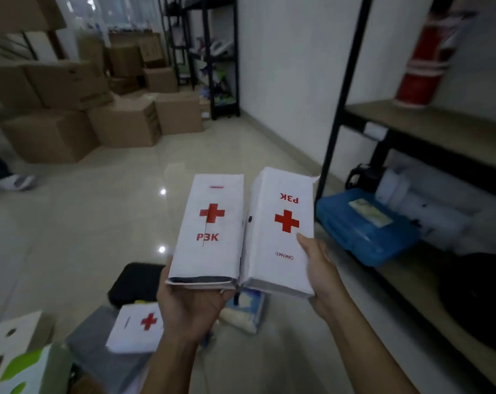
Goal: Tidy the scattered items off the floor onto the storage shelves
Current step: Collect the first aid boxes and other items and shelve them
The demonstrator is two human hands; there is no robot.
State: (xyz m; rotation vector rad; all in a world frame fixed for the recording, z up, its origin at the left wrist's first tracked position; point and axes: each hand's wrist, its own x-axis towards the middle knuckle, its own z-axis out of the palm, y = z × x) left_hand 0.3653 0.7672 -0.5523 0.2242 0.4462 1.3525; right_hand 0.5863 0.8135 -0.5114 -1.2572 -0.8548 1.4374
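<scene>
Boxes first: I see two white first-aid boxes held side by side above the floor (70, 223). My left hand (190, 305) cups the left box (210, 228) from beneath, fingers curled under its near end. My right hand (320, 268) grips the right box (283, 231), thumb on top. A third first-aid box (136, 328) lies on the floor; the storage shelves (429, 123) stand at right.

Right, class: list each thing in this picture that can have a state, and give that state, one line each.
Left box: held in left hand, print upright, near end open.
Right box: held in right hand, print upside down.
Third box: lying on floor.
Black case: closed, on floor.
Blue case: closed, lying on lower shelf.
Red cylinder: upright on upper shelf.
</scene>
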